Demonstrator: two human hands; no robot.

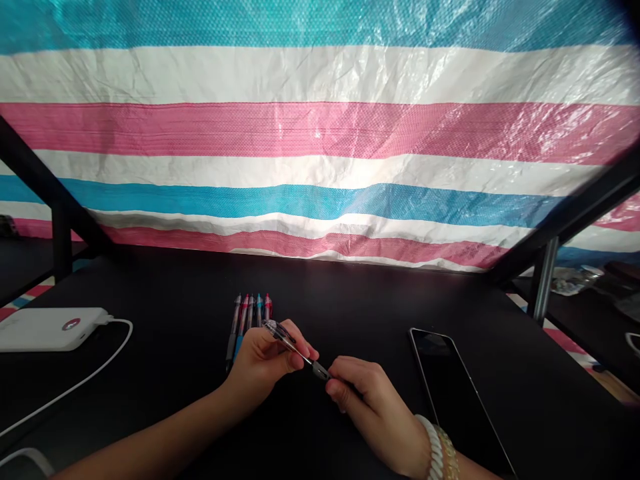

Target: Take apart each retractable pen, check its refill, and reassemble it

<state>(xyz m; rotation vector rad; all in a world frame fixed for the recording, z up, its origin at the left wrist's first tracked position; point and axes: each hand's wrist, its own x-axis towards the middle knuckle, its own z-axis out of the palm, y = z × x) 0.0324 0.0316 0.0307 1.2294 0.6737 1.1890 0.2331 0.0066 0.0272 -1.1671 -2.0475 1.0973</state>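
A clear-barrelled pen [296, 345] with a dark grip is held slantwise between my two hands above the black table [195, 283]. My left hand [270, 357] pinches its upper barrel between thumb and fingers. The fingertips of my right hand [363, 393] close round its lower end, hiding the tip. Just behind my left hand, several pens [245, 310] with dark, red and blue parts lie side by side on the table, their near ends partly covered by that hand.
A black phone [457, 393] lies right of my right hand. At the left are a white power bank [53, 329] and its white cable [107, 363]. Black metal struts [575, 213] flank the table, and a striped plastic sheet [320, 127] hangs behind it.
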